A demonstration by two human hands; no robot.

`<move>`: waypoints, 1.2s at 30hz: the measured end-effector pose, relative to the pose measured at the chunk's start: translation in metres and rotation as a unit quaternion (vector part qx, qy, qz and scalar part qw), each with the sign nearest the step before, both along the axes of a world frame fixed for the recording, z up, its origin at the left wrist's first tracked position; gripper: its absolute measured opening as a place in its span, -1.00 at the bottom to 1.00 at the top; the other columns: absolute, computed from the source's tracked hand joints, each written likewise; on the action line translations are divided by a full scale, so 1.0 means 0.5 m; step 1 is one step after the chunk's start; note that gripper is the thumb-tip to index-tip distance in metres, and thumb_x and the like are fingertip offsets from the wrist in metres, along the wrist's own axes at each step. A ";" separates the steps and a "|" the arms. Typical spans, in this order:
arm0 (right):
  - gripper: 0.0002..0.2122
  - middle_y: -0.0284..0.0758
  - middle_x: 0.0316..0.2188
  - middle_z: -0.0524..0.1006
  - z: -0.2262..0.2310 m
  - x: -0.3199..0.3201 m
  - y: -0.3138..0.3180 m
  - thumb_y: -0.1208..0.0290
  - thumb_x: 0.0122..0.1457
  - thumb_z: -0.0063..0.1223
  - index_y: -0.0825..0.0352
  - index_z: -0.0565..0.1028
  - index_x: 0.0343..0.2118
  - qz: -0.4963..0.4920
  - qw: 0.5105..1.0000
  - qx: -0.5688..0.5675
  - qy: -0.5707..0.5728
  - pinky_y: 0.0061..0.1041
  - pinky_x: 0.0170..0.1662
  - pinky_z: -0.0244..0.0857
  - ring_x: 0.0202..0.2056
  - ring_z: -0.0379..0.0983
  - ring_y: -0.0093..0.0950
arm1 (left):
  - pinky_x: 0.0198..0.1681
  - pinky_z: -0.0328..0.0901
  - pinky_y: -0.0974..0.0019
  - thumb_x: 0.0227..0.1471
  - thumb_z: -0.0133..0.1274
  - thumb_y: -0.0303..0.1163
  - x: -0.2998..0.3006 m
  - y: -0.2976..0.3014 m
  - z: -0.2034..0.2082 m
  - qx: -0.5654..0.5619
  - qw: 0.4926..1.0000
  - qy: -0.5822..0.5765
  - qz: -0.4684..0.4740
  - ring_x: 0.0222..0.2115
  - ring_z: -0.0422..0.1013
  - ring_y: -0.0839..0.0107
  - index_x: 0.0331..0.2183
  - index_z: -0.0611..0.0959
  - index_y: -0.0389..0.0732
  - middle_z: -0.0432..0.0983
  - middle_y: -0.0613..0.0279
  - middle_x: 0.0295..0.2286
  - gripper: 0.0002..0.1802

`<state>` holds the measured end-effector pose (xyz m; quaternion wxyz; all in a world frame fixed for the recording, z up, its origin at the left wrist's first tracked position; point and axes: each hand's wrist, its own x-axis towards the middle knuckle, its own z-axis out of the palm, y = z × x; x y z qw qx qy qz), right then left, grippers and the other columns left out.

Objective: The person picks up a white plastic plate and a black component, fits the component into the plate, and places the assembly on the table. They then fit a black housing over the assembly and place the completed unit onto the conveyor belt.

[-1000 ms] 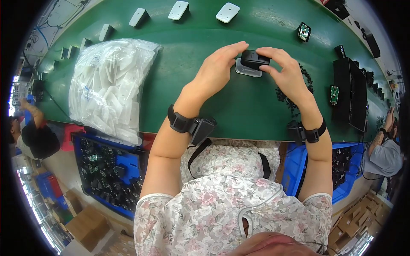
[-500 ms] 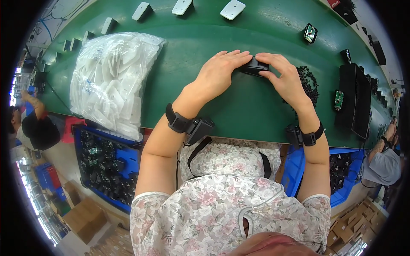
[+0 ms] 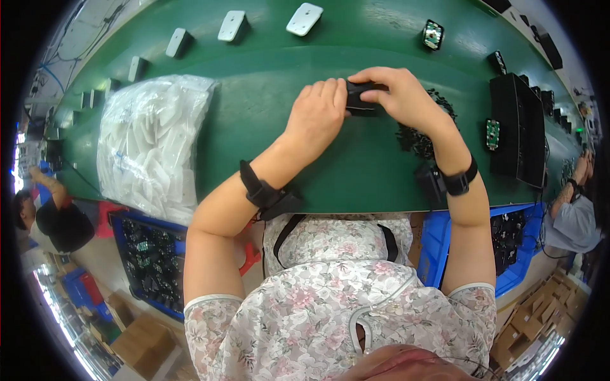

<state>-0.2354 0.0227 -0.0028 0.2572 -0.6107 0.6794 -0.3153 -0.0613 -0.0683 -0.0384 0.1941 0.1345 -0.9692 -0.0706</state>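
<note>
Between my two hands is a small black plastic housing [image 3: 359, 95], held just over the green table [image 3: 267, 114]. My left hand [image 3: 321, 111] presses its closed fingers against the left end of the housing. At the other end my right hand [image 3: 400, 95] grips it, thumb on the near side and fingers on the far side. The underside of the housing is hidden. Beside my right wrist lies a heap of small black parts [image 3: 416, 141]. A clear plastic bag [image 3: 151, 149] full of white flat pieces rests to the left.
Several white-topped black units [image 3: 232, 25] line the far side. A black open box [image 3: 508, 127] stands at the right, with a green circuit board [image 3: 492, 134] beside it. Blue crates [image 3: 438, 247] of black parts sit below the table edge. Other people work at both sides.
Both hands have shifted left with the black housing, and it is now turned and tilted between them. The whole view has swung slightly, so the surroundings sit differently.
</note>
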 end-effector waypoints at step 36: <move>-0.95 -0.36 -0.49 0.37 -0.013 0.005 0.186 0.61 0.07 -0.02 0.38 0.38 -0.40 -0.222 0.964 -0.097 0.107 -0.64 -0.41 0.18 -0.50 0.26 -0.58 | -0.53 0.33 0.21 -0.05 0.08 -0.17 0.186 -0.044 0.094 -0.001 0.985 0.079 0.156 -0.50 0.44 0.17 -0.45 0.47 -0.16 0.44 0.17 -0.53 -0.73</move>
